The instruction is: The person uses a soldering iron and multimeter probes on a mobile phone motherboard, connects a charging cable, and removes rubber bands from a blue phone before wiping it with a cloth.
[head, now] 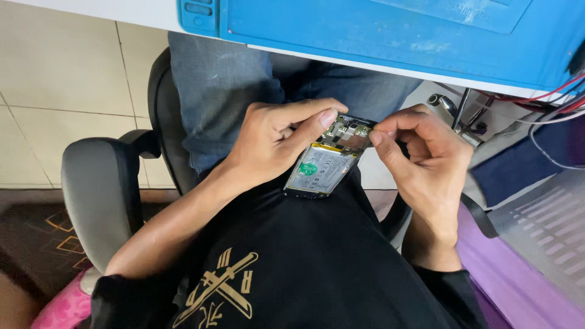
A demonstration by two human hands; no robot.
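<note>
Opened phone (326, 159), back cover off, is lying tilted over the lap, top end pointing toward 1 o'clock. Silver battery pack (320, 170) with a green sticker is filling the lower two thirds; exposed circuit board (348, 133) is sitting at the upper end.

Left hand (274, 143) is cradling the phone from the 9 o'clock side: fingers curled around the far edge, thumb stretched flat across toward the board, its tip touching near the battery's top edge.

Right hand (420, 152) is coming in from 3 o'clock. Thumb and forefinger are pressed together in a pinch at the board's upper right corner. Whether something small is held between them cannot be told; too small to resolve. Remaining fingers are curled under.

Judgement: the step in hand looks like working a small part at the board's top corner, either lifting or seating it. The next move would call for a steady brace from the left thumb and a fine, light pull or press from the right pinch, so that nothing tiny drops to the lap.

Surroundings: blue work mat (390, 30) is lying on the desk at 12 o'clock; red and white wires (557, 100) are trailing at 2 o'clock; grey chair armrest (97, 189) is at 9 o'clock.
</note>
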